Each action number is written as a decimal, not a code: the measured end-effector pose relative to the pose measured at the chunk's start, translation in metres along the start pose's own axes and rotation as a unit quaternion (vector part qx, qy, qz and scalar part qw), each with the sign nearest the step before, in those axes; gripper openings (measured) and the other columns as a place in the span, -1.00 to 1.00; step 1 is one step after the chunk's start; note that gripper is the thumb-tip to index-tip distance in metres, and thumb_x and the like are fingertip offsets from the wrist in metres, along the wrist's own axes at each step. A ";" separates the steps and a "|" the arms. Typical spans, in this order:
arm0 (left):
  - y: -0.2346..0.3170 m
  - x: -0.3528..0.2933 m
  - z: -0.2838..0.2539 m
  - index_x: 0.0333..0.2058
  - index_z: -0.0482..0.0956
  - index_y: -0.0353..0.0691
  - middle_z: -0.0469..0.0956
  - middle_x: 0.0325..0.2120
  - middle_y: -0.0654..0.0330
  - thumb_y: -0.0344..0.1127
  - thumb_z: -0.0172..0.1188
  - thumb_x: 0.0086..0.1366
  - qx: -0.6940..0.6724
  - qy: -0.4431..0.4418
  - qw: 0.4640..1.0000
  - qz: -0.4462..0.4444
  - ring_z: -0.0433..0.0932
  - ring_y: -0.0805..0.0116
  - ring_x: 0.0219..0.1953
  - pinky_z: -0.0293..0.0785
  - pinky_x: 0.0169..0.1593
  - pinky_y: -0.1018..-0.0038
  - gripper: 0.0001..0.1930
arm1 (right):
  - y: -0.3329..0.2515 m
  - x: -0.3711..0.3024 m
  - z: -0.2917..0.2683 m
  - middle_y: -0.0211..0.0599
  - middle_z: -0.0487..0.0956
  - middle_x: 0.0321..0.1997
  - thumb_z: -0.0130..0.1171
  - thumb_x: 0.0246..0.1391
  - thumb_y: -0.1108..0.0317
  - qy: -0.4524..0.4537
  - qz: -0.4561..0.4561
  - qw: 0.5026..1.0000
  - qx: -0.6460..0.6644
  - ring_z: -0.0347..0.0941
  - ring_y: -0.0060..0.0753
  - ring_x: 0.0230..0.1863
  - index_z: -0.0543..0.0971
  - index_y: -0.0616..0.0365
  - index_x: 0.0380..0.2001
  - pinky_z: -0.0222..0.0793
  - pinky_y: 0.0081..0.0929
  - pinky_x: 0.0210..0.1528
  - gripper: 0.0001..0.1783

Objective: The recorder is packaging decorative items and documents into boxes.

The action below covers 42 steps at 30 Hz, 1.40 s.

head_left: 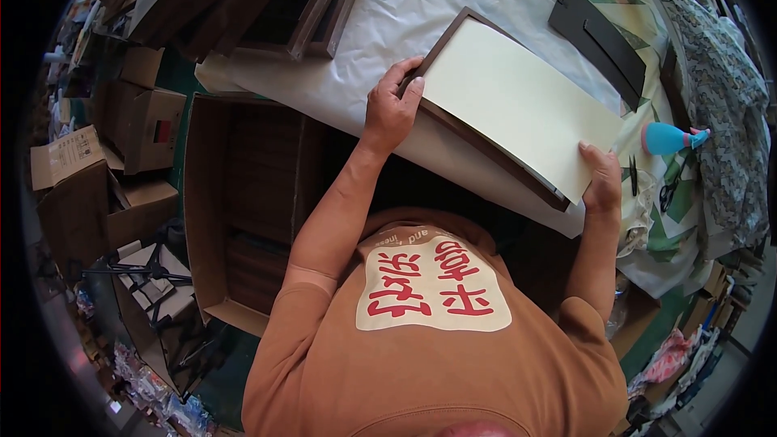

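A dark brown picture frame [455, 120] lies tilted in front of me at the table's near edge. A cream board [518, 101] covers most of it, and its right end sticks out past the frame. My left hand [394, 105] is closed round the frame's left end, thumb on top near the board's edge. With my right hand [601, 178] I pinch the right end of the board, thumb above and fingers hidden beneath. Whatever lies under the board inside the frame is hidden.
A black backing board with a stand [597, 42] lies at the far right, near a blue squeeze bulb [665, 138] and black scissors [668, 193]. Brown frames [320, 12] are stacked far left on the white-sheeted table [405, 0]. An open carton [194, 194] stands left below.
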<state>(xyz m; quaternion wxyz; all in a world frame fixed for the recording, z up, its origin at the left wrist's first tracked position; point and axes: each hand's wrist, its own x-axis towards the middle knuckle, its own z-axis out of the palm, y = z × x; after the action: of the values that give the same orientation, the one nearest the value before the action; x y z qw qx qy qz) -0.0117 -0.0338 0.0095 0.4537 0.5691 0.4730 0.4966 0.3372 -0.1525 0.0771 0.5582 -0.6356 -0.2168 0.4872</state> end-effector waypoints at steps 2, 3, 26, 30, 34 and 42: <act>0.000 -0.002 0.000 0.12 0.59 -0.31 0.68 0.02 0.05 -0.41 0.12 0.40 -0.002 -0.003 1.000 -0.002 0.63 0.11 0.02 0.51 0.15 0.33 -0.65 | 0.001 0.000 0.000 -0.02 0.65 -0.17 0.23 0.22 0.50 -0.001 0.001 1.000 0.002 0.61 -0.35 -0.32 0.50 0.53 0.05 0.55 -0.59 -0.27 -0.61; 0.001 -0.002 0.000 0.13 0.58 -0.31 0.67 0.03 0.04 -0.42 0.12 0.38 0.013 -0.003 1.000 0.000 0.62 0.10 0.03 0.51 0.16 0.33 -0.64 | 0.001 -0.001 0.001 -0.03 0.65 -0.17 0.22 0.22 0.51 -0.001 -0.001 1.000 0.003 0.61 -0.35 -0.32 0.50 0.53 0.05 0.55 -0.59 -0.27 -0.62; 0.012 0.045 0.074 0.33 0.41 -0.26 0.23 0.48 -0.03 0.13 0.06 0.46 0.432 -0.228 0.822 0.293 0.04 0.09 0.58 -0.13 0.58 0.11 -0.33 | 0.000 -0.003 0.011 -0.07 0.67 -0.22 0.21 0.21 0.51 0.012 -0.011 0.999 -0.027 0.60 -0.41 -0.36 0.54 0.51 -0.02 0.53 -0.61 -0.31 -0.68; 0.014 0.048 0.076 0.38 0.35 -0.24 0.16 0.51 -0.03 0.23 -0.01 0.48 0.449 -0.258 0.809 0.280 -0.05 0.12 0.60 -0.21 0.59 0.13 -0.26 | 0.000 -0.002 0.006 -0.08 0.67 -0.22 0.21 0.21 0.50 0.004 -0.004 1.000 -0.025 0.61 -0.41 -0.35 0.54 0.50 -0.02 0.53 -0.62 -0.31 -0.68; 0.012 0.048 0.077 0.38 0.36 -0.23 0.18 0.50 -0.03 0.22 0.01 0.47 0.445 -0.233 0.816 0.286 -0.02 0.11 0.59 -0.20 0.59 0.13 -0.27 | -0.002 -0.004 0.007 -0.09 0.67 -0.22 0.22 0.21 0.50 -0.001 -0.002 1.000 -0.027 0.60 -0.42 -0.35 0.54 0.49 -0.02 0.53 -0.62 -0.30 -0.68; 0.022 0.071 0.074 0.27 0.48 -0.23 0.36 0.39 -0.03 0.05 0.15 0.42 0.446 -0.127 0.830 0.310 0.25 0.05 0.48 0.00 0.53 0.10 -0.40 | -0.007 -0.012 0.010 -0.12 0.67 -0.19 0.23 0.22 0.48 -0.001 -0.026 0.999 -0.042 0.61 -0.42 -0.32 0.55 0.46 0.00 0.53 -0.60 -0.25 -0.67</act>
<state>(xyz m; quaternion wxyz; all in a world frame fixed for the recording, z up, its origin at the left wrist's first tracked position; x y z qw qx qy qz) 0.0685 0.0302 0.0339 0.0284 0.8845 0.3797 0.2695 0.3253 -0.1559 0.0890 0.5433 -0.6519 -0.2540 0.4640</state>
